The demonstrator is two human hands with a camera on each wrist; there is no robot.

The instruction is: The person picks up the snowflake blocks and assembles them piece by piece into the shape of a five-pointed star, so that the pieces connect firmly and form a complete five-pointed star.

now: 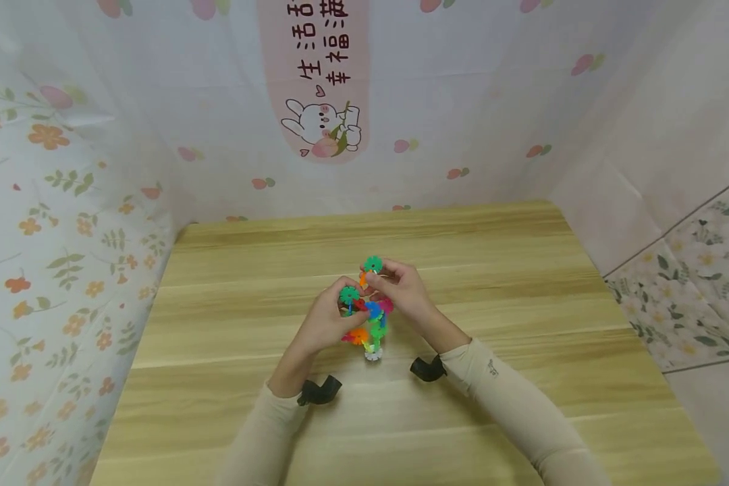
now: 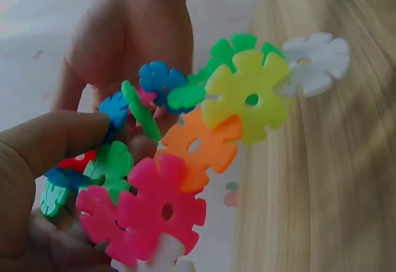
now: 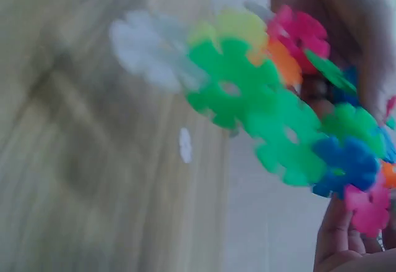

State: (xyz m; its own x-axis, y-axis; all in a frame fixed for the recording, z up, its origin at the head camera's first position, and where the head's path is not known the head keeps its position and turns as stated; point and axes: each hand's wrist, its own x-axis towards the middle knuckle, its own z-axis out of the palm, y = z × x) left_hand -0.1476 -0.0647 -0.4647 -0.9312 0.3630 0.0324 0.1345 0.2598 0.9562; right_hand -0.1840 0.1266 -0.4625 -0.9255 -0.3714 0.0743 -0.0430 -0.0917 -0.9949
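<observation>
A chain of plastic snowflake discs, slotted together in several colours, is held up between both hands over the wooden tabletop. My left hand [image 1: 318, 322] grips its left side, thumb near a blue disc [image 1: 373, 310] and a green disc [image 1: 349, 295] at the fingers. With thumb and fingers my right hand [image 1: 408, 291] pinches an orange disc [image 1: 364, 278], below another green disc [image 1: 373, 264]. In the left wrist view, pink [image 2: 167, 210], orange [image 2: 201, 145], yellow [image 2: 247, 96] and white discs [image 2: 318, 63] run in a line. Fingers hide part of the chain.
The wooden table [image 1: 219, 378] stretches out around the hands. A printed curtain [image 1: 462, 101] hangs behind it, with floral cloth [image 1: 48, 236] on the left. Black wrist mounts [image 1: 320, 391] project from both forearms. A small white shape [image 3: 185, 145] overlaps the wood in the right wrist view.
</observation>
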